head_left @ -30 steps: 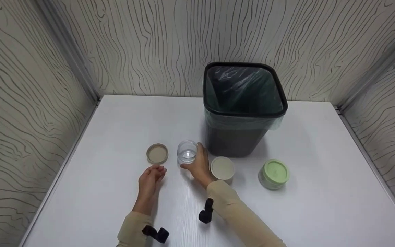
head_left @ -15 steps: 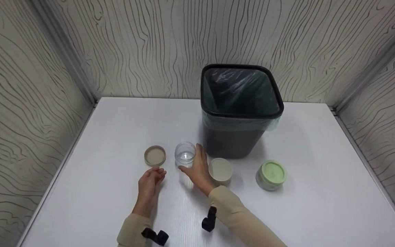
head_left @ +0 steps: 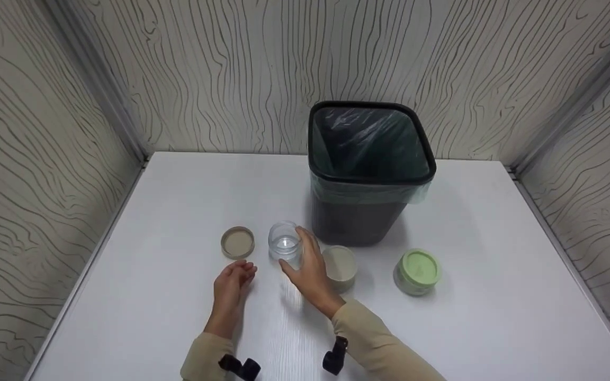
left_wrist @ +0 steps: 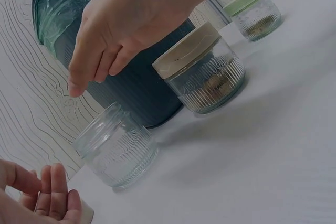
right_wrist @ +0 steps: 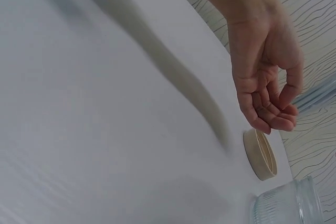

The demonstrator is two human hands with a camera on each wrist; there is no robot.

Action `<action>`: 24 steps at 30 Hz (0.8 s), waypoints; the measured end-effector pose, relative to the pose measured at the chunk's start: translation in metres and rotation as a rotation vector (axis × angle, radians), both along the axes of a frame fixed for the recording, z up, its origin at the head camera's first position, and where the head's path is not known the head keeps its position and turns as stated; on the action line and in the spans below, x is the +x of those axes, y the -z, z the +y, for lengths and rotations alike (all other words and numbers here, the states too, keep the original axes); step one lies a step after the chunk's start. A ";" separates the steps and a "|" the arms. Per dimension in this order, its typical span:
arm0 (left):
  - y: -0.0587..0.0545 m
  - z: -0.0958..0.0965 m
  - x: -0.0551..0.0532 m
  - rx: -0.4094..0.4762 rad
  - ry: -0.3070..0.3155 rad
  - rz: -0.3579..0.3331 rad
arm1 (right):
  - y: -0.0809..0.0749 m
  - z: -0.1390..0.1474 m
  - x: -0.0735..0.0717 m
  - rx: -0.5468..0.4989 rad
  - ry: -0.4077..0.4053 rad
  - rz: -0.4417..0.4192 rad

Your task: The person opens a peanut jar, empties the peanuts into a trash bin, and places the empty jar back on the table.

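Observation:
A clear ribbed glass jar, without a lid, stands upright at the middle of the table. My right hand hovers by its right side, thumb and fingers spread; the left wrist view shows this hand above the jar, apart from it. Left of the jar, a beige lid lies with its hollow side up. My left hand rests just in front of that lid, fingers loosely curled and holding nothing. Close to my right hand stands a second jar with a beige lid and brown contents low inside.
A dark bin with a green plastic liner stands behind the jars. To the right is a jar with a green lid, also with something brown inside. Wood-grain panels enclose the white table at the back and sides.
My right hand has come off the glass jar and drawn back slightly toward me. The jar stays standing. My left hand has barely moved, and the whole head view has shifted a little.

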State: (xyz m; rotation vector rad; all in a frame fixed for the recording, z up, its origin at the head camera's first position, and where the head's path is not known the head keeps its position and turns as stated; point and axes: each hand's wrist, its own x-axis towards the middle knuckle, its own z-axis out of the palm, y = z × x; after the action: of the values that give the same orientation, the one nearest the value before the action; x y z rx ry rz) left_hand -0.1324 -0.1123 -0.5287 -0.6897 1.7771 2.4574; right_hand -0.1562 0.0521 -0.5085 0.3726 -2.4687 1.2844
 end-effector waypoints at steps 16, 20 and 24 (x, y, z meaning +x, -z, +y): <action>-0.001 0.003 -0.004 -0.031 -0.028 -0.059 | -0.005 0.031 0.022 -0.089 -0.054 0.127; -0.001 0.003 -0.003 -0.041 -0.023 -0.058 | -0.002 0.040 0.023 -0.100 -0.057 0.155; -0.001 0.003 -0.002 -0.059 -0.007 -0.044 | 0.005 0.049 0.025 -0.123 -0.036 0.196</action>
State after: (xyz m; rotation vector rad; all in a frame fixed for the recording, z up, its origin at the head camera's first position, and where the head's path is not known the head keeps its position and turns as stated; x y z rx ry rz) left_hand -0.1342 -0.1090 -0.5278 -0.7499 1.8414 2.3832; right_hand -0.1311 0.1016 -0.5131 0.4883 -2.2185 1.3383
